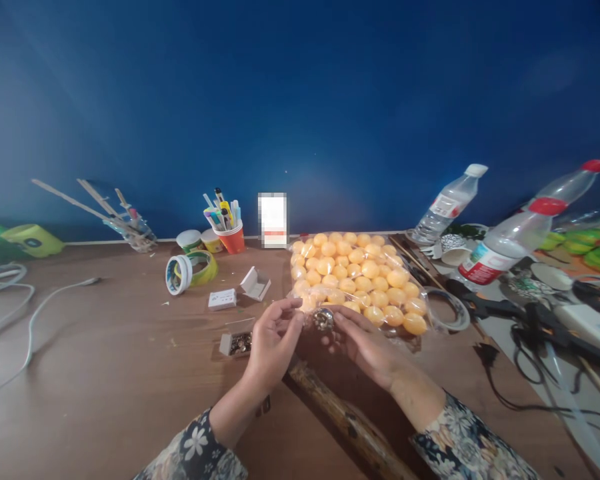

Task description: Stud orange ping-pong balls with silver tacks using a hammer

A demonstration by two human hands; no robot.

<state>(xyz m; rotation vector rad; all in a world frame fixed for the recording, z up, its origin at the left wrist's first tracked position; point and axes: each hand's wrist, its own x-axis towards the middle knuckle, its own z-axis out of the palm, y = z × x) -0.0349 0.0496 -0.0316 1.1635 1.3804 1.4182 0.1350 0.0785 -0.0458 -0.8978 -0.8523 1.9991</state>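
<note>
My right hand [365,343] has its fingers and thumb around a small, shiny, rounded metal piece [323,318]; its exact kind is unclear. Close by on the left, my left hand [277,340] is closed, fingers curled and thumb near the index finger. Anything between those fingertips is too small to make out. Under my hands a rough wooden stick [350,417] slants across the table toward me. Beside my left wrist lies a small open box of metal tacks [240,343], partly hidden by the hand.
A clear bag of yellow balls [355,273] lies just beyond my hands. Two small white boxes [223,299], tape rolls [179,275] and a pen cup [230,237] stand left. Plastic bottles [500,247], a tape ring [455,313] and black cables [510,393] crowd the right.
</note>
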